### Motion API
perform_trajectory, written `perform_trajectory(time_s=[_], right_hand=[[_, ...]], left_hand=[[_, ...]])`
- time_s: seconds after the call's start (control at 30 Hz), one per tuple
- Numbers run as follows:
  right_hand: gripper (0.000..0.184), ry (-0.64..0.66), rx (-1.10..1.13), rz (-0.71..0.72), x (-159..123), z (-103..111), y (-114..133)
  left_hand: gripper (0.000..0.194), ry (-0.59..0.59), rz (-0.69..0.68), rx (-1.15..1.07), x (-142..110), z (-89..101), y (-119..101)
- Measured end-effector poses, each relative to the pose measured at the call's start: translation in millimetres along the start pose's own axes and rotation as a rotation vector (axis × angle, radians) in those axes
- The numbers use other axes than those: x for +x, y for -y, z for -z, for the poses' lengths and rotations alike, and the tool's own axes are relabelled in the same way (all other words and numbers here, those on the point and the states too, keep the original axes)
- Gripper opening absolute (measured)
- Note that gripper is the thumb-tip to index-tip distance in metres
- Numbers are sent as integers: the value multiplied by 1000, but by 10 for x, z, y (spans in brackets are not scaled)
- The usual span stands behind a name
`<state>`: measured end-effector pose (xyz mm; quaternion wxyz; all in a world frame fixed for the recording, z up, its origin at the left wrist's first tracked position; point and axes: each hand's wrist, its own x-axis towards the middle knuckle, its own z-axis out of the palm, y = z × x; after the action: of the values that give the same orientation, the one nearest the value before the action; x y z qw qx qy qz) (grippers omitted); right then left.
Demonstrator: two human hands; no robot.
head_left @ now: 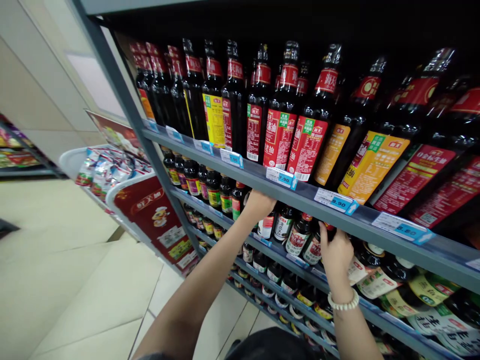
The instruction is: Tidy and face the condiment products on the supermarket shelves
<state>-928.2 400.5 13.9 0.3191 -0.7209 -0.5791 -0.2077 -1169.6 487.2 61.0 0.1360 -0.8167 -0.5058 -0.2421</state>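
Note:
My left hand (261,205) reaches in under the upper shelf's edge among the sauce bottles of the second shelf. Its fingers are hidden behind that edge. On the same shelf, further right, my right hand (338,254) closes around a dark sauce bottle (327,226) with a red neck label, which shows between thumb and fingers. A beaded bracelet (343,301) circles the right wrist. Between the hands stand several dark bottles, among them a soy sauce bottle (298,239) with a white and red label.
Above my hands, the upper shelf (247,169) holds tall soy sauce bottles (279,131) with red and yellow labels; price tags (281,177) line its edge. Lower shelves carry more bottles and jars (275,271). At left, a promotional bin (140,200) contains bagged packets (107,170) beside the tiled floor (86,280).

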Motion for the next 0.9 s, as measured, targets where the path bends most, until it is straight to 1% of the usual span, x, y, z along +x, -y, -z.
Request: perform_trajectory(time_s=[0.1, 0.2, 0.37, 0.53, 0.67, 0.7, 0.77, 0.83, 0.87, 0.9], right_hand=[[71, 2, -1, 0, -1, -6, -6], [72, -13, 2, 17, -3, -12, -19], [76, -32, 15, 35, 3, 2, -26], [74, -26, 32, 0, -13, 20, 0], [76, -36, 26, -23, -14, 16, 21], [77, -35, 23, -26, -6, 17, 17], [82, -21, 36, -5, 17, 32, -14], [85, 18, 97, 45, 35, 80, -71], [85, 42, 140, 64, 34, 122, -102], [84, 61, 183, 73, 22, 178, -128]], left_hand=[[26, 26, 98, -42, -46, -11, 136], [23, 7, 172, -98, -45, -34, 163], [13, -34, 278, -151, -34, -42, 97], [18, -84, 356, -158, -36, -60, 20], [23, -129, 376, -158, -90, -100, -56], [25, -151, 370, -159, -139, -121, -77], [32, -262, 331, -189, -310, -190, -111], [37, -459, 279, -266, -584, -302, -122], [38, -530, 274, -308, -752, -373, -114], [37, -575, 310, -341, -932, -451, -94]])
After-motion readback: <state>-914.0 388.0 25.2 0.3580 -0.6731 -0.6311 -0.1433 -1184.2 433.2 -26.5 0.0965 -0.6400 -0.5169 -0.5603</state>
